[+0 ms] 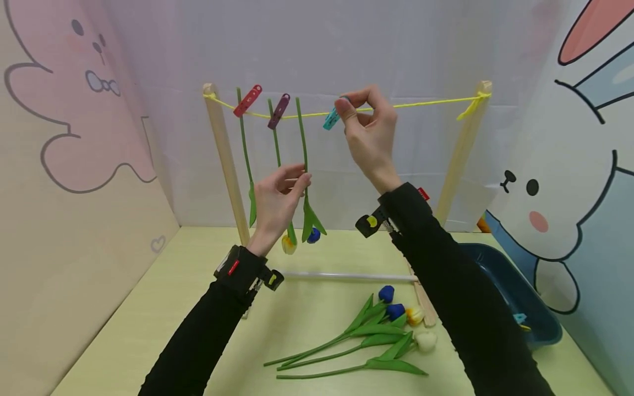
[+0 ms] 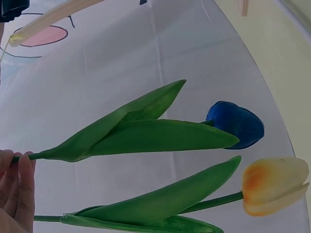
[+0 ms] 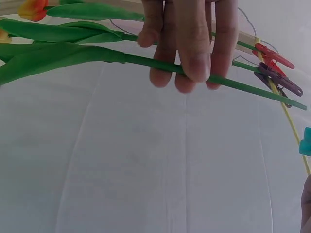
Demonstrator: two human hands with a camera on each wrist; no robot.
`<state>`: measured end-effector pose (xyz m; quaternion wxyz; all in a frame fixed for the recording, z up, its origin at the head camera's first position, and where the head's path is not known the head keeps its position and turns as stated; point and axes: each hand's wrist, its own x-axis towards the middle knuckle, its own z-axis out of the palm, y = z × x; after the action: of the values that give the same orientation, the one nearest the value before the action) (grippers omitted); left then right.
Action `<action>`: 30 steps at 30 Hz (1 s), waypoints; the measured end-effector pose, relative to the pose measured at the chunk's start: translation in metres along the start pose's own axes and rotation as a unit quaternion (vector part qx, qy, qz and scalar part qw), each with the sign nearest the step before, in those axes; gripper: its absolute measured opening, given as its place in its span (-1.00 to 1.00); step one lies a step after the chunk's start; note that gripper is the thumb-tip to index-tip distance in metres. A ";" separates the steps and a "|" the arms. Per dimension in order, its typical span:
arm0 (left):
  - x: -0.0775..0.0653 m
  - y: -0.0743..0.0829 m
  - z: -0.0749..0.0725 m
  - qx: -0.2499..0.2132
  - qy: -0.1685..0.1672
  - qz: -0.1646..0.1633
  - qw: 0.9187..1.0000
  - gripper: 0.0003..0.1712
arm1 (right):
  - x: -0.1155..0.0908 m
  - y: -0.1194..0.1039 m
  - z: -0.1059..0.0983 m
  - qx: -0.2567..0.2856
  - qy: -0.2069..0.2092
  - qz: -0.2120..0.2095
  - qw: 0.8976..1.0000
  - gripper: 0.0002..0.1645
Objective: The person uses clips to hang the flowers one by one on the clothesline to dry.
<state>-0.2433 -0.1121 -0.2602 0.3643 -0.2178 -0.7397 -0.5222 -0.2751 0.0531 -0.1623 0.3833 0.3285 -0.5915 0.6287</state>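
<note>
My left hand [image 1: 277, 201] pinches the green stem of an upside-down blue tulip [image 2: 235, 124], whose bare stem end reaches up past a yellow string [image 1: 436, 103]. To the right, my right hand [image 1: 371, 126] holds a teal clothespin [image 1: 331, 119] between thumb and fingers, close to the string. Two more tulips hang head down at the left: a red clothespin [image 1: 247, 100] holds one and a purple clothespin [image 1: 279, 111] the other. The second has a yellow-and-white head [image 2: 275, 187]; an orange-red head [image 3: 33, 9] shows in the right wrist view.
Wooden posts [image 1: 458, 159] carry the string at both ends, with a white rod [image 1: 342, 276] low between them. Several tulips [image 1: 356, 335] lie on the pale table [image 1: 124, 330]. A dark blue basin [image 1: 547, 333] holding small clothespins stands at the right, partly behind my right arm.
</note>
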 end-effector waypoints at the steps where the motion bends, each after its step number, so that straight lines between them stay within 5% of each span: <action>1: 0.000 0.000 0.000 0.001 0.000 0.001 1.000 -0.70 | 0.002 -0.001 0.002 -0.004 0.003 -0.001 1.000 -0.93; 21: 0.007 0.004 0.001 0.014 -0.001 0.005 1.000 -0.72 | 0.018 -0.008 0.035 -0.065 0.078 0.038 0.994 -0.79; 30: 0.007 0.003 -0.001 0.019 0.001 -0.002 1.000 -0.71 | 0.017 -0.010 0.041 -0.080 0.079 0.065 0.992 -0.77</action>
<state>-0.2451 -0.1121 -0.2526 0.3681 -0.2090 -0.7496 -0.5089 -0.2766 0.0142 -0.1393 0.4117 0.2069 -0.6279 0.6272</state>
